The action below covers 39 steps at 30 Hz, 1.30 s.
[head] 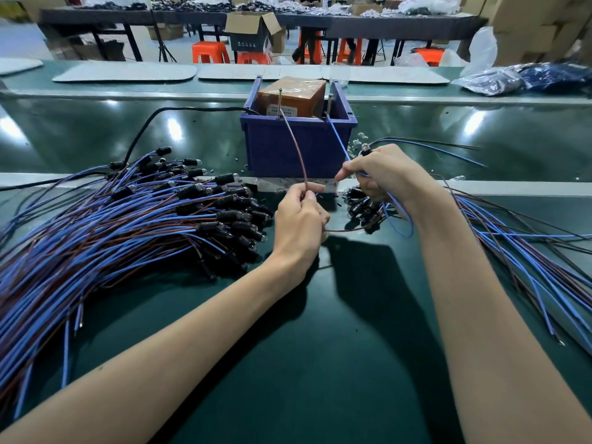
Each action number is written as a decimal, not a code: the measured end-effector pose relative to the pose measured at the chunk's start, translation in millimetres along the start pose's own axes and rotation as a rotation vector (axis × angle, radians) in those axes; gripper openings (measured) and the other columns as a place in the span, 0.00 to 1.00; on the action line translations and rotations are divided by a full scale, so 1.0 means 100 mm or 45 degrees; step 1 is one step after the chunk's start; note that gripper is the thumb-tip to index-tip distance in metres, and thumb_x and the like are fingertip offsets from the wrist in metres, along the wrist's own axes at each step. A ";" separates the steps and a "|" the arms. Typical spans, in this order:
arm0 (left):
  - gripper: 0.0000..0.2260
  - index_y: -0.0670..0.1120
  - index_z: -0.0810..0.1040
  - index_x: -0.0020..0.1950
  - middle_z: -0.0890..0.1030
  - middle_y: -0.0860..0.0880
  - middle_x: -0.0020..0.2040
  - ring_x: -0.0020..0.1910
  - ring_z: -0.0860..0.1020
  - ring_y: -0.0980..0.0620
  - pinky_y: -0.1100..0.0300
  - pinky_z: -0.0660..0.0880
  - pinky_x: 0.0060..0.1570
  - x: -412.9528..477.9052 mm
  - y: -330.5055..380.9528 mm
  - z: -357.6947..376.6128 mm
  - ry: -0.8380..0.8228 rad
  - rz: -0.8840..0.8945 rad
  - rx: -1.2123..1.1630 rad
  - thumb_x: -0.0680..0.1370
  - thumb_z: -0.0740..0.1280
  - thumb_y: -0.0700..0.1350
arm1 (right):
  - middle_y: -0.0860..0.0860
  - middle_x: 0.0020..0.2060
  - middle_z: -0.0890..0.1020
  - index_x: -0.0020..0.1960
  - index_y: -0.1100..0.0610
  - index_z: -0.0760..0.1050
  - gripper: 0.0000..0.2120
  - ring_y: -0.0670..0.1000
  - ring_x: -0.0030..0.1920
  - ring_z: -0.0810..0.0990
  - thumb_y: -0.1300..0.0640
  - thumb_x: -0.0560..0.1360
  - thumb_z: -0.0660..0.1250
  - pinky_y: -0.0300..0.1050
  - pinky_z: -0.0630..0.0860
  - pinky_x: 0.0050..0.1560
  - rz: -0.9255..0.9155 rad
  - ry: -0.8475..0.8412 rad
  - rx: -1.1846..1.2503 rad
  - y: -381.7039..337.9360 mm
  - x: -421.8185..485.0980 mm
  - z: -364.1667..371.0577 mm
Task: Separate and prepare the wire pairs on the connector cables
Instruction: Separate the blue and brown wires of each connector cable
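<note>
My left hand [299, 219] pinches a brown wire [298, 149] whose far end reaches a metal pin on the blue bin [298, 145]. My right hand [384, 174] grips a black connector with a small bulb and pinches its blue wire [339, 139], which runs up to a second pin on the bin. Both wires loop below my hands and belong to one cable. A big pile of blue-and-brown connector cables [128, 225] lies at my left. A smaller heap of connectors [362, 206] sits under my right hand.
The bin holds an orange-brown box [293, 94]. More blue and dark wires [528, 251] fan out at the right. A black cord [144, 129] runs from the bin to the left. Green belt surface [320, 347] lies before me. Stools and tables stand beyond.
</note>
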<state>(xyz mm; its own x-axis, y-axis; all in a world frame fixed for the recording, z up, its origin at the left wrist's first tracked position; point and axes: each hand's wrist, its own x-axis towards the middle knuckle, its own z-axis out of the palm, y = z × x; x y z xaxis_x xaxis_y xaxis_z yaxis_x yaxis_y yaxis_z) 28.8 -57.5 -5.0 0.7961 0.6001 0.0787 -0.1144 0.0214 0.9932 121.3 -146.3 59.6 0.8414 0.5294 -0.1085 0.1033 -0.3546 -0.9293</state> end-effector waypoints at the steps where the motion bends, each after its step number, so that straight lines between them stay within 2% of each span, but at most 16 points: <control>1: 0.12 0.47 0.71 0.46 0.68 0.56 0.19 0.20 0.63 0.60 0.68 0.60 0.20 0.00 0.00 0.00 0.022 -0.027 -0.043 0.83 0.51 0.38 | 0.47 0.14 0.60 0.36 0.63 0.78 0.14 0.44 0.16 0.56 0.64 0.77 0.60 0.32 0.54 0.18 0.005 0.009 0.012 0.01 0.01 -0.01; 11: 0.13 0.47 0.67 0.45 0.70 0.55 0.20 0.18 0.67 0.61 0.69 0.61 0.19 0.03 0.07 -0.02 0.261 -0.153 -0.323 0.83 0.48 0.36 | 0.46 0.15 0.60 0.40 0.63 0.77 0.08 0.44 0.16 0.55 0.65 0.75 0.61 0.31 0.54 0.18 0.094 0.114 0.120 0.07 0.09 -0.03; 14: 0.13 0.46 0.67 0.45 0.71 0.49 0.24 0.16 0.65 0.58 0.69 0.61 0.19 0.03 0.09 -0.03 0.319 -0.188 -0.409 0.82 0.47 0.35 | 0.46 0.15 0.60 0.42 0.63 0.76 0.06 0.44 0.16 0.55 0.64 0.75 0.61 0.32 0.54 0.18 0.109 0.140 0.151 0.09 0.11 -0.04; 17: 0.13 0.47 0.66 0.45 0.71 0.47 0.28 0.16 0.64 0.57 0.69 0.62 0.19 0.02 0.10 -0.04 0.344 -0.204 -0.405 0.81 0.47 0.34 | 0.46 0.15 0.60 0.42 0.62 0.75 0.06 0.44 0.16 0.55 0.64 0.75 0.61 0.33 0.54 0.17 0.112 0.140 0.164 0.09 0.11 -0.04; 21: 0.13 0.47 0.66 0.45 0.71 0.47 0.29 0.16 0.65 0.57 0.69 0.63 0.19 0.02 0.11 -0.03 0.364 -0.209 -0.415 0.81 0.47 0.34 | 0.46 0.16 0.60 0.38 0.61 0.75 0.10 0.44 0.17 0.54 0.65 0.76 0.58 0.33 0.53 0.17 0.096 0.180 0.204 0.10 0.11 -0.04; 32: 0.13 0.48 0.65 0.45 0.73 0.48 0.28 0.16 0.67 0.57 0.68 0.67 0.22 0.03 0.09 -0.03 0.398 -0.189 -0.403 0.83 0.47 0.36 | 0.45 0.14 0.61 0.37 0.61 0.76 0.12 0.44 0.16 0.55 0.64 0.77 0.57 0.33 0.54 0.17 0.118 0.218 0.224 0.11 0.11 -0.06; 35: 0.13 0.49 0.65 0.45 0.74 0.49 0.28 0.17 0.69 0.57 0.65 0.69 0.25 0.03 0.08 -0.03 0.394 -0.176 -0.373 0.83 0.46 0.37 | 0.45 0.14 0.61 0.37 0.61 0.75 0.12 0.44 0.16 0.55 0.65 0.76 0.57 0.32 0.53 0.17 0.114 0.230 0.231 0.11 0.11 -0.06; 39: 0.13 0.49 0.65 0.46 0.76 0.52 0.24 0.19 0.72 0.56 0.66 0.68 0.25 0.04 0.06 -0.05 0.382 -0.156 -0.348 0.82 0.46 0.36 | 0.45 0.15 0.61 0.38 0.61 0.76 0.12 0.44 0.16 0.55 0.65 0.76 0.57 0.32 0.53 0.17 0.101 0.238 0.230 0.10 0.10 -0.07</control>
<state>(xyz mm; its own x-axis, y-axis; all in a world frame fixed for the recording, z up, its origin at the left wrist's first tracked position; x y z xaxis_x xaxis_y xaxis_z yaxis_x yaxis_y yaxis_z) 28.4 -51.2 1.1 0.6101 0.7850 -0.1070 -0.2153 0.2942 0.9312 135.0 -150.1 51.3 0.9281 0.3481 -0.1319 -0.0489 -0.2372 -0.9702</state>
